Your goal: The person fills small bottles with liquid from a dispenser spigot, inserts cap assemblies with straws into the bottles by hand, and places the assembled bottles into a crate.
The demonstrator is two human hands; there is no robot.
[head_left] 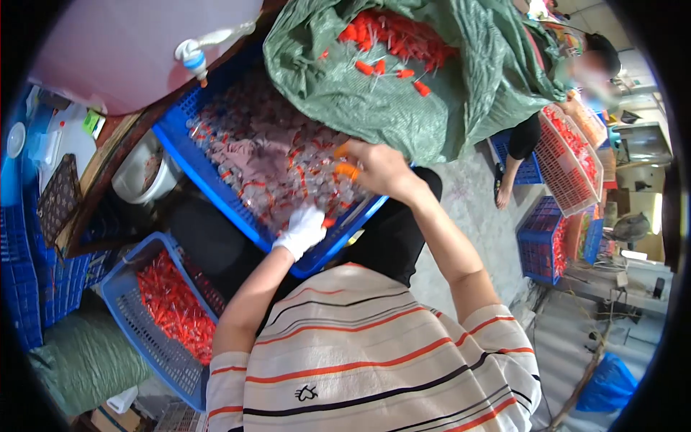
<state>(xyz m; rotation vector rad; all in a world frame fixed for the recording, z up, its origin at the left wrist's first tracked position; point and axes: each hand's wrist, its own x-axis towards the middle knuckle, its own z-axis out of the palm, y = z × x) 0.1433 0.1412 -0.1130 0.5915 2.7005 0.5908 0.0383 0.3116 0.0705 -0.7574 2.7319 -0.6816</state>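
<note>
A blue basket [248, 232] across my lap holds a heap of small clear pieces with red parts [299, 173] and a pinkish cloth [252, 156]. My left hand [303, 229], in a white glove, is at the basket's near side with its fingers closed; a red piece [329, 223] shows beside it. My right hand [374, 169] is over the right part of the heap, its fingers curled, with orange covers on two fingertips [347, 171]. What lies between those fingers is too small to make out.
A green sack [417, 122] with red-capped pieces [396, 36] stands beyond the basket. At lower left is a lighter blue basket [155, 353] of red pieces. A tap [193, 57] juts out at upper left. Another person's leg [509, 173] and more crates [540, 237] are at right.
</note>
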